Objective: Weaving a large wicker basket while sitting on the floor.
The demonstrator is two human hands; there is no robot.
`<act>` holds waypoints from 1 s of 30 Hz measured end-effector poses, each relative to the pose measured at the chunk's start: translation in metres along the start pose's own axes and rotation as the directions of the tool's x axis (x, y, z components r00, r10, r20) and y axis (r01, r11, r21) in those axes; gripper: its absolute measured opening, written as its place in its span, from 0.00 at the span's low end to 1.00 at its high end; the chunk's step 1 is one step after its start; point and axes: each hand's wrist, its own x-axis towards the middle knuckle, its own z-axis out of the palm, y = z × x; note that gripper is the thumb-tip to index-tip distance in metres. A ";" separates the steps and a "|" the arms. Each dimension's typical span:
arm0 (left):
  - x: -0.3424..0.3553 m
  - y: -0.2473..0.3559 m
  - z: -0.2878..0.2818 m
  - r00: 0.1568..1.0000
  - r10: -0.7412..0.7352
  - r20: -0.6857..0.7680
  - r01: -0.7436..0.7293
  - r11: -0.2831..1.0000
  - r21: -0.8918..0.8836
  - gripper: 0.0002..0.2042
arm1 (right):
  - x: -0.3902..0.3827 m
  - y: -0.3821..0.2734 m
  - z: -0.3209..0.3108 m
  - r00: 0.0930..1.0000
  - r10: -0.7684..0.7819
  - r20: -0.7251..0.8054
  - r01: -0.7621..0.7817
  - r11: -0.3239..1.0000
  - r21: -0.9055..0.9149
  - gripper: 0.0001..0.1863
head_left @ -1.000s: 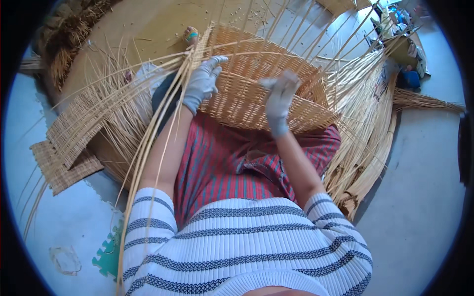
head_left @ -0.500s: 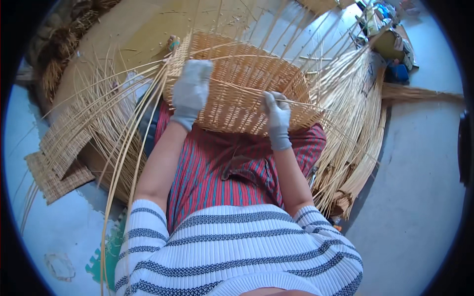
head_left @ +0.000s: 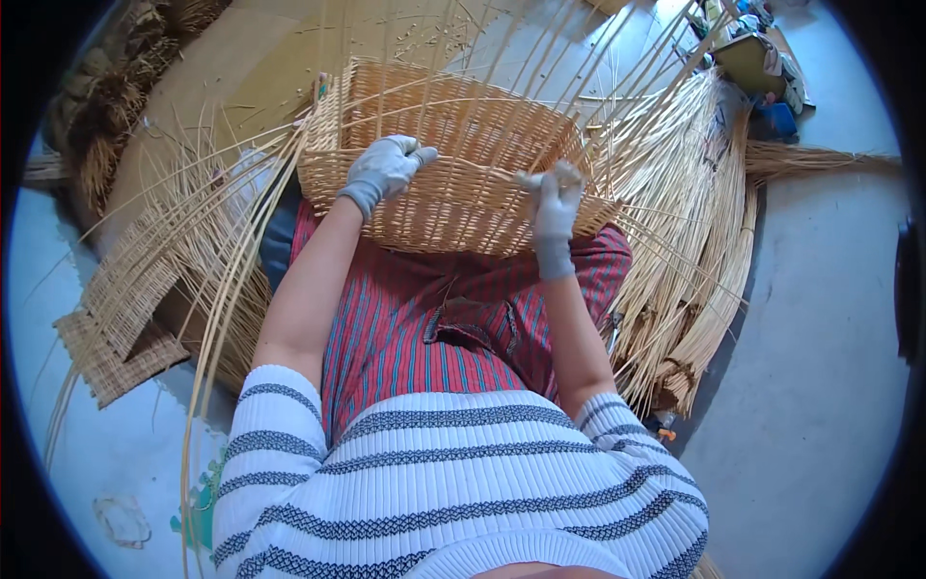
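Note:
A half-woven tan wicker basket (head_left: 453, 212) rests across my lap, with long upright stakes rising from it. My left hand (head_left: 386, 169), in a grey glove, is closed on the basket's near rim at the left of centre, fingers curled. My gloved right hand (head_left: 555, 207) is at the same rim farther right, fingers bent at the strands; exactly what it grips is hard to make out. Long loose strands (head_left: 241, 251) trail from the basket's left end down past my left arm.
Bundles of pale reeds (head_left: 694, 212) lie to the right, woven mat pieces (head_left: 125, 338) and loose strands to the left. A green foam mat piece (head_left: 198, 521) is at lower left. Dark fibre heaps (head_left: 116, 116) line the back left; assorted items, including a blue container (head_left: 772, 121), sit at the back right.
The basket has shifted left since a second ago. My left hand has lowered and turned onto the near rim. My right hand, raised and loose earlier, has come to that rim.

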 end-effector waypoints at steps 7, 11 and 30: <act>-0.009 0.052 0.062 0.896 0.348 -0.274 -0.355 0.935 0.028 0.13 | -0.012 0.003 -0.044 0.936 0.212 -0.279 -0.200 0.977 0.074 0.07; 0.028 0.053 0.099 0.931 0.358 -0.073 -0.337 0.919 0.203 0.20 | 0.053 -0.030 0.012 0.809 -0.570 0.144 0.555 0.657 -0.510 0.24; 0.000 0.104 0.213 0.783 0.612 -0.114 -0.332 0.566 0.755 0.42 | 0.128 -0.094 -0.053 0.814 -0.409 0.412 0.565 0.392 -0.726 0.35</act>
